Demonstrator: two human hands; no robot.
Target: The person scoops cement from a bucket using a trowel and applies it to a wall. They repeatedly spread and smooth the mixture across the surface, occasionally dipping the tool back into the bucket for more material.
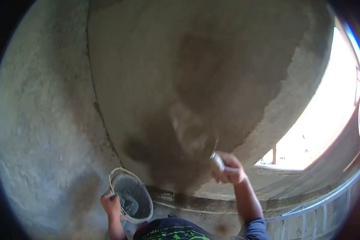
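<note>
Left of the dark wet patch point(176, 152) on the plastered wall point(212, 60), the left hand point(110, 203) is closed around the rim of a bucket point(131, 195) holding grey mortar. Right of the patch, the right hand point(228, 168) grips a brush point(188, 130), blurred, its bristles against the wall. Farther right is a bright window opening point(328, 120).

Grey plastered wall point(196, 60) with a darker wet patch point(164, 148) above a concrete ledge point(228, 202).
</note>
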